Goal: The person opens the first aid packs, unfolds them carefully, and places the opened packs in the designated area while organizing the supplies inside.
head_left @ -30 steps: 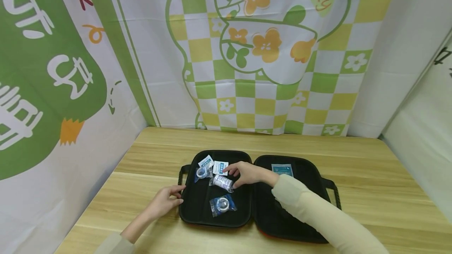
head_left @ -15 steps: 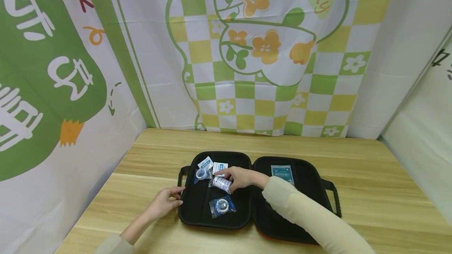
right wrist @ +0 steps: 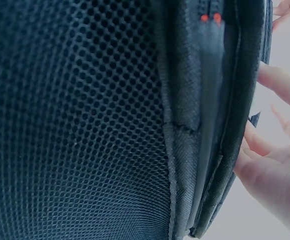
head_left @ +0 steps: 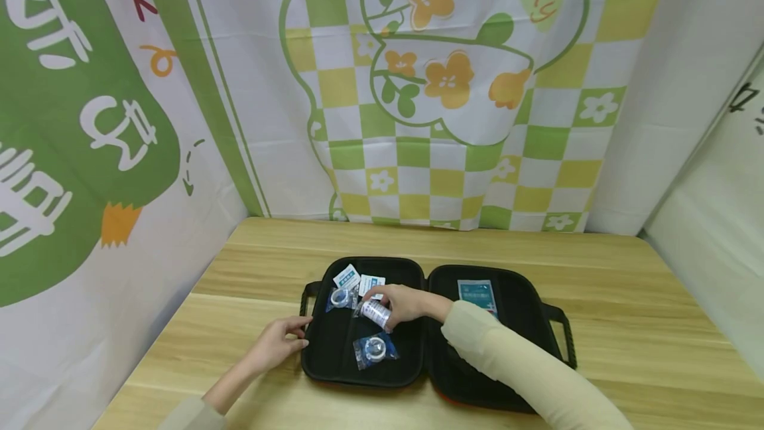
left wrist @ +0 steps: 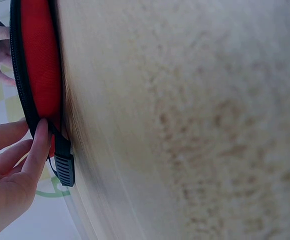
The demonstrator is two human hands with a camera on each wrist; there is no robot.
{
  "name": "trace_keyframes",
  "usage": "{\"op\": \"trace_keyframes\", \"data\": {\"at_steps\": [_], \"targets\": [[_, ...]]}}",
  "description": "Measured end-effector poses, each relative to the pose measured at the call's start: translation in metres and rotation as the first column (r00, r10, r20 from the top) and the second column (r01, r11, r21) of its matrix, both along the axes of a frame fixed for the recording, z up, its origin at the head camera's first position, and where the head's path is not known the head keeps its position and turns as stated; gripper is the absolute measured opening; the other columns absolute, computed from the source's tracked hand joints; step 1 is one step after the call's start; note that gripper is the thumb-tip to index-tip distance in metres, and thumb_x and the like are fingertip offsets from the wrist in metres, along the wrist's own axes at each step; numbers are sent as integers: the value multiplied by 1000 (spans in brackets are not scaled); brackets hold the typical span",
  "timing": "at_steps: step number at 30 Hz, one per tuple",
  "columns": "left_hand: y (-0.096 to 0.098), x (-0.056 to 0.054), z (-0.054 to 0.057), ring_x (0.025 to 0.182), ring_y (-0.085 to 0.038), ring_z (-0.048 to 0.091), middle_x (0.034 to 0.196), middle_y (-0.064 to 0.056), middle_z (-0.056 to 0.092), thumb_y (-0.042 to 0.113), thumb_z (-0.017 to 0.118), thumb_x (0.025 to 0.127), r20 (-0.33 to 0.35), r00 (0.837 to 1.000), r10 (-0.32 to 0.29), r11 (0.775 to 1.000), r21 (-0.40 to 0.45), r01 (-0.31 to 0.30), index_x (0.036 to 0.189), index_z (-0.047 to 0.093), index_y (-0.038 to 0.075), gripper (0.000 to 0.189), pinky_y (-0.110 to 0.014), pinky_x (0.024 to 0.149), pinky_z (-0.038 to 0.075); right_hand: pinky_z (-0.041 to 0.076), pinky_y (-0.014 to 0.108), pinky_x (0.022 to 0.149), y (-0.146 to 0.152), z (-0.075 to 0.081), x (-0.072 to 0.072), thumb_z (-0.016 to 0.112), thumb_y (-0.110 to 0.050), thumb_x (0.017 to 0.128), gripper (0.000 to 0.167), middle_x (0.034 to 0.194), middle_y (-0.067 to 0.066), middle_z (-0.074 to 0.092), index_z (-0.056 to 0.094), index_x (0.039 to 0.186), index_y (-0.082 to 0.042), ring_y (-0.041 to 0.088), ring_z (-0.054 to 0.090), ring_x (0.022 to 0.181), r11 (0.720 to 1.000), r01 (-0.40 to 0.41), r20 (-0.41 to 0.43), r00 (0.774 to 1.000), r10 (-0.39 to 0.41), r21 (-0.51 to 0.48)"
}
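Observation:
In the head view, my right hand [head_left: 406, 304] reaches over the left half of an open black case [head_left: 334, 363]. Its thumb and fingers pinch a wrapped white roll with printed lettering, like a bandage roll [head_left: 376, 313]. My left hand [head_left: 277, 344] is at the case's left side, fingertips touching the rim beside the handle. The left wrist view shows its fingers [left wrist: 37, 145] against the red outer side, near the zipper. Around the roll lie two small white-and-blue packets [head_left: 347, 277], a ring-shaped tape roll in plastic [head_left: 340, 296] and another bagged tape roll [head_left: 375, 349].
A teal flat packet [head_left: 477, 295] lies in the case's right half, partly behind the right sleeve [head_left: 507, 344]. Black mesh [right wrist: 85, 125] fills much of the right wrist view. The case rests on a wooden table [head_left: 268, 251], with printed curtains [head_left: 418, 184] behind and beside it.
My right hand has closed in on the bandage roll, which now sits tilted between thumb and fingers. More of the teal packet shows. The left hand has stayed at the rim.

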State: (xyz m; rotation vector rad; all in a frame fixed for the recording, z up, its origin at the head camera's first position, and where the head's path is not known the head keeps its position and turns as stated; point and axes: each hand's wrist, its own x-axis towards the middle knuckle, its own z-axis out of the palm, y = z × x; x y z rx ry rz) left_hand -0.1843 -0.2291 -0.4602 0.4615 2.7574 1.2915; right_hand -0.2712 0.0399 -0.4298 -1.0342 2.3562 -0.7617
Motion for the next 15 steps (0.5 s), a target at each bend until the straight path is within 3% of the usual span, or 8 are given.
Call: {"op": "trace_keyframes", "data": {"at_steps": [8, 15], "targets": [[-1, 2, -2, 84, -28, 57, 112, -27, 53, -3, 63, 75, 13, 1000, 3, 1000, 24, -3, 114, 52, -13, 41, -20, 61, 45, 42, 21, 58, 4, 3, 5, 71, 5, 64, 59, 87, 12, 58, 47, 116, -8, 13, 51, 69, 998, 7, 10, 1000, -6, -65], [-1, 1, -2, 83, -27, 57, 112, -28, 53, -4, 63, 75, 5, 1000, 2, 1000, 21, -2, 113, 52, -13, 41, -20, 62, 45, 44, 23, 62, 15, 10, 10, 73, 1, 65, 61, 94, 13, 57, 45, 118, -8, 16, 54, 76, 993, 45, -16, 999, -47, -111]]}}
